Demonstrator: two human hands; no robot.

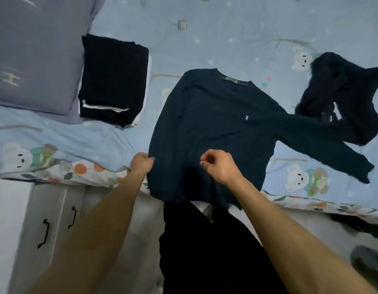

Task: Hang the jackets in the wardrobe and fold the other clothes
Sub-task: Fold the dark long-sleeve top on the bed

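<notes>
A dark blue long-sleeved sweater (215, 124) lies flat, front up, on the light blue bed sheet (226, 35), its hem hanging over the bed's near edge. One sleeve stretches out to the right; the other is folded in. My left hand (141, 164) grips the sweater's left edge near the hem. My right hand (217, 166) hovers over the lower middle of the sweater with curled fingers; whether it pinches the cloth is unclear. A stack of folded dark clothes (113, 79) sits at the left. A crumpled dark garment (340, 96) lies at the right.
A grey pillow (33, 54) fills the upper left. A white bedside cabinet (46, 219) with black handles stands at the lower left. A dark item (357, 224) and a grey slipper (368, 264) lie on the floor at the right.
</notes>
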